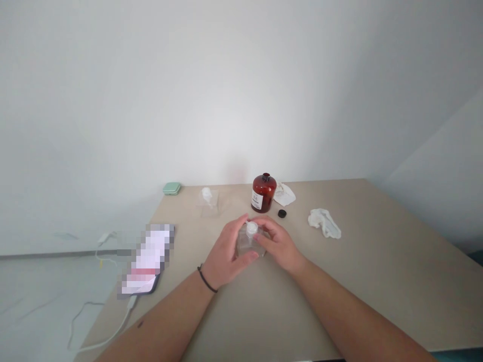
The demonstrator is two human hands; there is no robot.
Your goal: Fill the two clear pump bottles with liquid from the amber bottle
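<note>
Between my hands in the head view is a clear, squarish container with a white cap (252,229); fingers hide much of its body. My left hand (230,251) curves around its left side, fingers at the far edge and thumb along the near side. My right hand (277,243) grips it from the right, with the thumb close to the cap. Just beyond stands an upright reddish-brown bottle (266,187), its mouth uncovered and a white label on its front. A small black cap (282,213) lies beside that bottle.
A second clear container (210,202) with a white top is at the back left, near a green case (172,188). Crumpled white tissues (324,223) lie right. A phone (147,259) with a white cable (119,329) rests at the left edge. A wall (241,90) borders the table's back.
</note>
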